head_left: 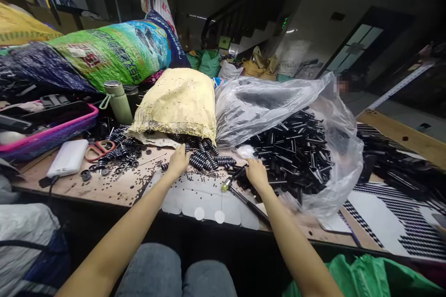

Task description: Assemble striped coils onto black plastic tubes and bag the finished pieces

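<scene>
My left hand (179, 160) reaches to the mouth of a yellow woven sack (181, 97). Its fingers are closed at a black ribbed roller-like piece (187, 147), with more ribbed pieces (205, 160) spilling out beside it. At the left edge of a heap of black tubular plastic parts (296, 144) is my right hand (257, 172). Its fingers are bent together, and what they hold is hidden. Just left of that hand lies a hammer-like tool (249, 203) with a dark handle. Tiny dark bits (198, 180) are scattered over a white sheet (209, 197) on the bench.
A clear plastic bag (265, 102) surrounds the black heap. Orange-handled scissors (100, 150), a white power bank (68, 158), a green bottle (119, 102) and a pink-rimmed basket (52, 127) stand left. Black strips lie on white sheets (378, 216) at right. A green bag (369, 276) hangs below.
</scene>
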`<action>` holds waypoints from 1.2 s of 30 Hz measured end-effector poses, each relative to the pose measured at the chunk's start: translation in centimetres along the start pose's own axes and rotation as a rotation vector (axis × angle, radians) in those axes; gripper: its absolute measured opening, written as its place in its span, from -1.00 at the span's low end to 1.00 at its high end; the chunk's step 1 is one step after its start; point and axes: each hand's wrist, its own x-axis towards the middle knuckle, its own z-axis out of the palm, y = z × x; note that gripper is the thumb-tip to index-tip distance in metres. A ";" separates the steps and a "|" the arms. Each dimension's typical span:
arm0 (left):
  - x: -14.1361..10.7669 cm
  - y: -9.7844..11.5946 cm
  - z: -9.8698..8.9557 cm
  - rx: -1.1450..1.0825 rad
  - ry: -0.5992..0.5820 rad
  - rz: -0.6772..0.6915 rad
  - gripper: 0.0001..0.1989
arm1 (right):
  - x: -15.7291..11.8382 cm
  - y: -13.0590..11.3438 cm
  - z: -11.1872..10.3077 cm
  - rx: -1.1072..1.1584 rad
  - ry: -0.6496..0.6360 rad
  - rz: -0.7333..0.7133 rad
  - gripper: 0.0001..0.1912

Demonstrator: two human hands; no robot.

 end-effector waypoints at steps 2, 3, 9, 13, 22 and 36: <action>-1.6 0.4 -0.2 -0.223 -0.024 0.015 -0.60 | 1.5 0.2 0.1 0.051 0.009 -0.005 -0.65; -2.4 0.6 -0.4 -0.414 -0.058 -0.016 -0.61 | 1.9 0.0 0.0 0.082 0.022 -0.014 -0.64; -6.1 3.3 -1.4 -1.312 -0.493 -0.338 -0.68 | -0.2 -5.0 -1.2 0.273 0.188 -0.072 -0.73; -7.8 5.1 -2.2 -1.403 -0.922 -0.303 -0.73 | -2.9 -9.7 -0.4 0.558 0.240 -0.105 -0.83; -9.5 3.6 -3.1 -1.214 -0.612 -0.202 -0.70 | -4.6 -13.3 -3.4 0.402 -0.306 -0.418 0.00; -10.5 3.3 -2.1 -1.460 -0.545 -0.286 -0.52 | -8.1 -15.2 -1.9 0.443 -0.185 -0.279 0.27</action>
